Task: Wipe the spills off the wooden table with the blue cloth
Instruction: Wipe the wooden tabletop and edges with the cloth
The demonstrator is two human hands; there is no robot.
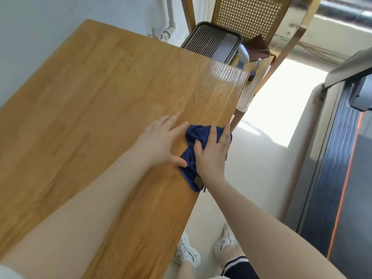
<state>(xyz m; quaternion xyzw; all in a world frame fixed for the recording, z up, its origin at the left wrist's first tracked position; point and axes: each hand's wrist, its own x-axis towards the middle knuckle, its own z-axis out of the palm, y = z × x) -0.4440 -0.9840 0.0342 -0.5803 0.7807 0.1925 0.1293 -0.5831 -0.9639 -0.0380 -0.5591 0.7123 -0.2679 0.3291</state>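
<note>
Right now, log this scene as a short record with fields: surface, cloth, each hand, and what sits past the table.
surface: wooden table, glossy sheen toward its far end
cloth: blue cloth, bunched at the table's right edge
left hand: flat on the wood, fingers straight, thumb touching the cloth
right hand: on top of the cloth, fingers curled into it, ring on one finger
beyond: cane-back chair, dark ribbed tray
spills: none plainly visible
</note>
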